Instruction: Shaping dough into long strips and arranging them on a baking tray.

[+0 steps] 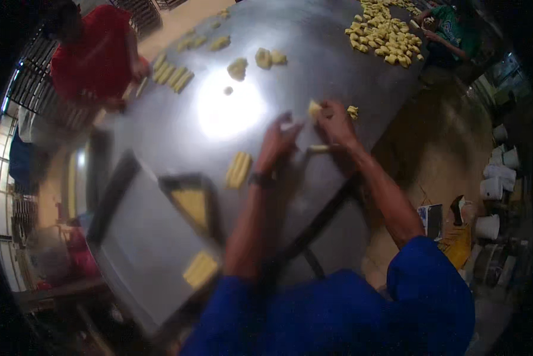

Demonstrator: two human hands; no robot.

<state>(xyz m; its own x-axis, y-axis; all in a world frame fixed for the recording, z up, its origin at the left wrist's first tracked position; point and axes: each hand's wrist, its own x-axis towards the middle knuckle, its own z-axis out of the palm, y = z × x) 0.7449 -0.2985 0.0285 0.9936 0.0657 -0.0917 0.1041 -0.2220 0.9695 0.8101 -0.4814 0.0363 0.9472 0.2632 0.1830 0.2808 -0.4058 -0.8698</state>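
My right hand (336, 121) pinches a small pale-yellow piece of dough (314, 109) above the metal table (314, 65). To its left, my left hand (279, 141) hovers blurred over the table, fingers curved and apart, with no piece clearly visible in it. A single dough stick (318, 149) lies on the metal below my right hand. Just beyond that hand sits a small knobbly dough lump (353, 112). Several dough sticks (238, 170) rest side by side left of my left wrist, which wears a dark band.
Dark-rimmed trays (139, 219) with dough sticks (200, 270) stand at the near left. A large heap of dough pieces (385, 38) covers the far right. Dough lumps (237, 69) lie farther back. A person in red (97, 53) works at left, another in green (450, 29) at far right.
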